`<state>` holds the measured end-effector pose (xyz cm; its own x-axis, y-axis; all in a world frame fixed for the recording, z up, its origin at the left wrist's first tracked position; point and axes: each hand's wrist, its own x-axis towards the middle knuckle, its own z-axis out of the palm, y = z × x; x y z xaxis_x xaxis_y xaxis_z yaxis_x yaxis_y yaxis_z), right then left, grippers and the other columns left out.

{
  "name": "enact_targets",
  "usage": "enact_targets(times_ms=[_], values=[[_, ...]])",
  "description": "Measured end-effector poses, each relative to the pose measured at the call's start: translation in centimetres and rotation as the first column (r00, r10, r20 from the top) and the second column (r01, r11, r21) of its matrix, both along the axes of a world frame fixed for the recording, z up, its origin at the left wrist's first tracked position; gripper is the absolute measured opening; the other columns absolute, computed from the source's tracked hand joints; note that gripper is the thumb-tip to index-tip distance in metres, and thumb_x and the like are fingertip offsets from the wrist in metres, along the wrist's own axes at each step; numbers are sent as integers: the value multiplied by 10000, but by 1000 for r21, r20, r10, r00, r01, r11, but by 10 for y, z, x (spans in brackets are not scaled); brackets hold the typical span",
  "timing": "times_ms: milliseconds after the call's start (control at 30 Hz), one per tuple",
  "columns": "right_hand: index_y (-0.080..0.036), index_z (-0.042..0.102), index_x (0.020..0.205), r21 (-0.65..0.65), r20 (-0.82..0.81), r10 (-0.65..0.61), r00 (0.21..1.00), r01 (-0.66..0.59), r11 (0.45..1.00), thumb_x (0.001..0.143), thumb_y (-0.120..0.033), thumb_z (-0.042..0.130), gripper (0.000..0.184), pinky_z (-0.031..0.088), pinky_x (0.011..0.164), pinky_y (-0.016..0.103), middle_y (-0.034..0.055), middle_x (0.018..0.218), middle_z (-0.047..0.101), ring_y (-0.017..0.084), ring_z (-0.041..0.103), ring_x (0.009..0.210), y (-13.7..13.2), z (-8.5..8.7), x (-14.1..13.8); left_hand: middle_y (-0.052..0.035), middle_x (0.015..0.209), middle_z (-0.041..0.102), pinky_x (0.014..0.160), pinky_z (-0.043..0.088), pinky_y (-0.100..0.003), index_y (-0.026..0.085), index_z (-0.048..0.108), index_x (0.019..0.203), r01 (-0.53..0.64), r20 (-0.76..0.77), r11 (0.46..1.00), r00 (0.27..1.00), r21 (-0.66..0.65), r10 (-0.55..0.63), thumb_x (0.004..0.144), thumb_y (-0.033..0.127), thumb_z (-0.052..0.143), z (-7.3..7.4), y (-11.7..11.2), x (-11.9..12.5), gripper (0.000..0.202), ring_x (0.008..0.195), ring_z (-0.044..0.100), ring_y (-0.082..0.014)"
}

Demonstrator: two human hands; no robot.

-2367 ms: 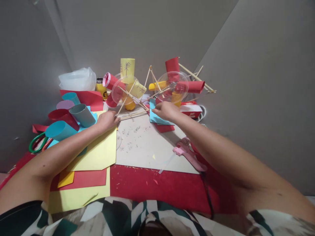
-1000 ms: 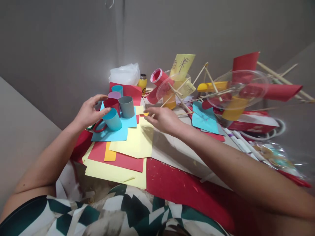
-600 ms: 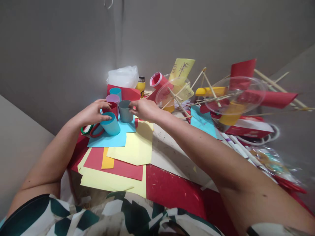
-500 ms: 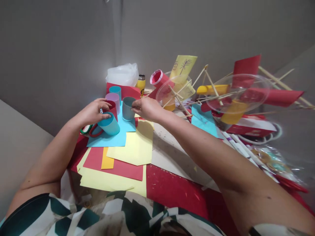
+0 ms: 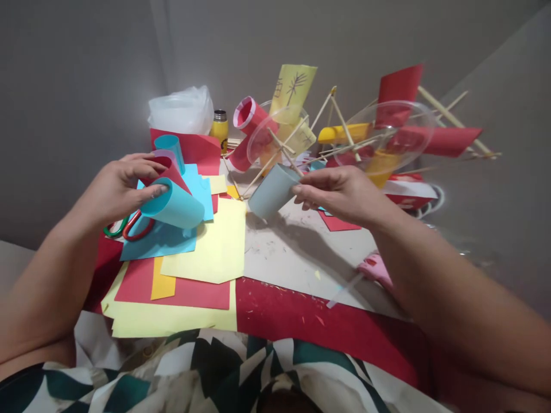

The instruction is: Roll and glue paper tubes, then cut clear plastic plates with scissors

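My left hand (image 5: 124,186) is closed on the rims of two paper tubes, a light blue tube (image 5: 178,206) and a red tube (image 5: 174,174) behind it, both leaning. A pale purple tube (image 5: 173,159), mostly hidden, and a teal tube (image 5: 169,148) stand just beyond. Thumb and fingers of my right hand (image 5: 331,192) pinch the edge of a grey-blue paper tube (image 5: 273,192), tilted over the whitish board (image 5: 297,252). Scissors with red handles (image 5: 136,230) and green handles (image 5: 112,230) lie beside the blue tubes.
Coloured sheets (image 5: 202,252) lie overlapping at the front left. A model of sticks, clear plastic discs (image 5: 413,163) and paper tubes takes up the back right. A pink glue gun (image 5: 375,268) lies under my right forearm. A yellow bottle (image 5: 220,129) stands behind.
My right hand has lifted the grey-blue tube off the blue paper and carried it right, tipping it. The light blue and red tubes in my left hand lean over more. The view has shifted right.
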<state>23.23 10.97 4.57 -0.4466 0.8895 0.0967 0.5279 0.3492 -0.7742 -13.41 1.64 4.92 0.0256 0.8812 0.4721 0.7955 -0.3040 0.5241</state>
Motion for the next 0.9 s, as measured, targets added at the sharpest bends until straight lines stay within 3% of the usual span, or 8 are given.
enact_targets(times_ms=[200,333,467,600,767,900], values=[[-216,720,785,-22,137,-11,991,14,1000,881,-306,649,150,521,594,254,7,692,700,133,669,599,-8,-13,26,-66,1069,787,1010,515,-531,217,664,703,78,21,997,997,-23,-78,759,455,721,1,10,15,251,1279,610,-367],[-227,758,883,156,356,-65,932,9,988,903,-356,612,196,462,619,275,18,739,722,155,650,653,-12,-19,29,-96,1064,787,1026,502,-538,202,643,696,45,-30,998,998,-53,-47,749,457,726,0,26,21,273,1281,605,-372],[-235,777,937,311,506,-168,846,3,950,903,-378,596,233,385,594,289,27,765,738,174,624,655,-10,-24,30,-137,1214,744,1048,502,-492,165,710,826,-15,-115,992,993,-125,0,784,394,707,3,37,30,233,1271,616,-335],[-224,774,987,303,488,-160,858,6,953,902,-378,597,250,383,584,291,40,780,753,183,634,650,-6,-28,30,-150,1244,734,1083,483,-480,150,738,928,-4,-202,986,979,-164,-30,824,331,682,6,48,41,216,1322,567,-328],[-202,661,1340,333,368,-199,908,71,940,876,-340,643,484,464,646,323,43,791,771,209,669,656,-14,-30,36,-130,1083,763,1073,466,-458,160,732,860,0,-382,990,922,-141,-54,822,316,626,1,70,46,192,1355,530,-351],[-207,690,1285,393,239,-163,957,58,918,890,-355,643,424,475,594,314,29,736,758,194,663,597,-32,-32,41,-103,920,745,959,493,-421,170,721,788,-37,-503,987,863,-157,-48,813,333,606,-6,93,45,201,1230,609,-357]])
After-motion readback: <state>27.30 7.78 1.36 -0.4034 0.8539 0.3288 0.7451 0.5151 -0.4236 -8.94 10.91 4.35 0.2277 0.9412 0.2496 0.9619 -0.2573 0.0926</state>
